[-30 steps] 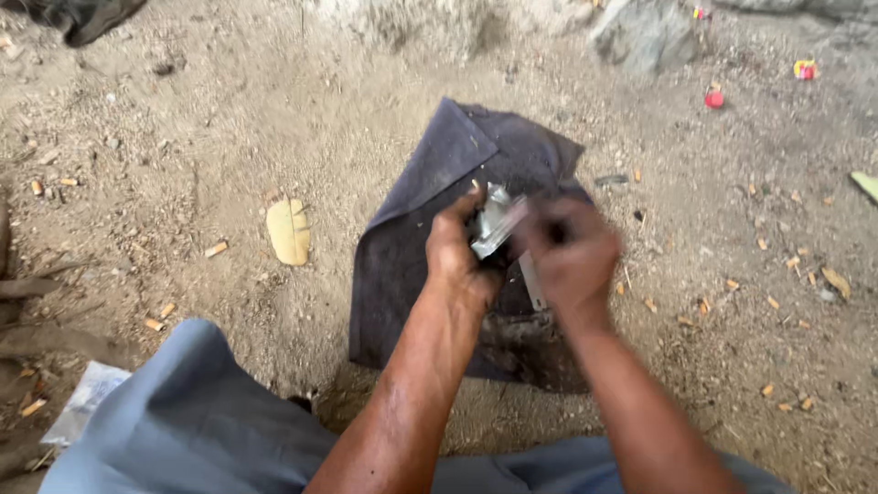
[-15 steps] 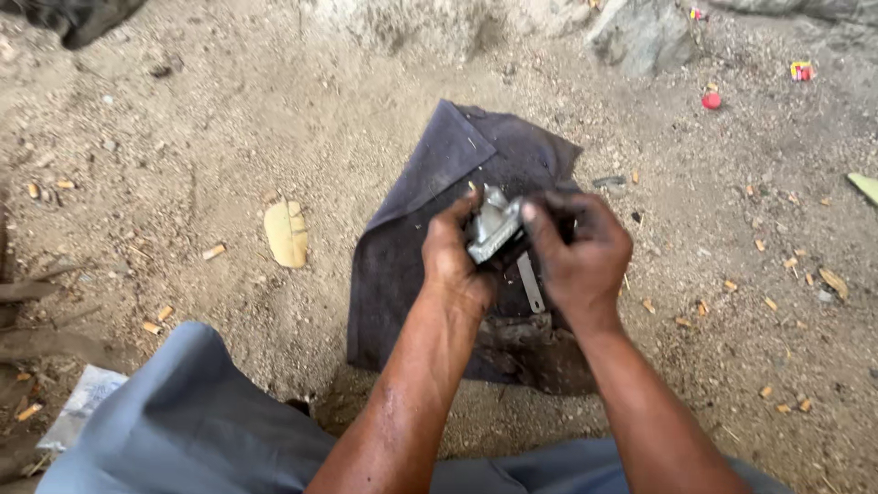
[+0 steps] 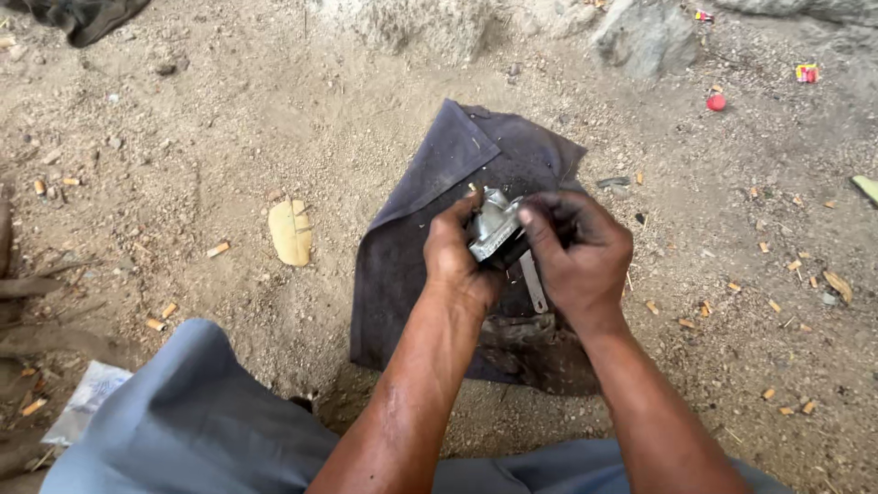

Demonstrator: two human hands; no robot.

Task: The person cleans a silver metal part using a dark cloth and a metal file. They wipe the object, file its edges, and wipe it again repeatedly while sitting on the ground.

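Nearest the camera, a knee in grey-blue trousers fills the lower left, this side of the dark cloth that lies spread on the sandy ground. Both forearms reach out over the cloth's near, dirt-caked edge. Above the middle of the cloth the left hand and the right hand meet around a small grey metal part: the left hand's fingers are clenched on its left side, and the right hand's fingers are closed over its right side, so the part is held up between the two hands, clear of the cloth. Just under the hands a flat metal tool lies on the cloth, partly hidden by the right hand. To the left of the cloth, on the bare ground, lies a yellow dry leaf, with small wood chips scattered round about. Beyond the cloth's far corner sits a grey rock, and to the right of that a small red cap rests on the dirt.
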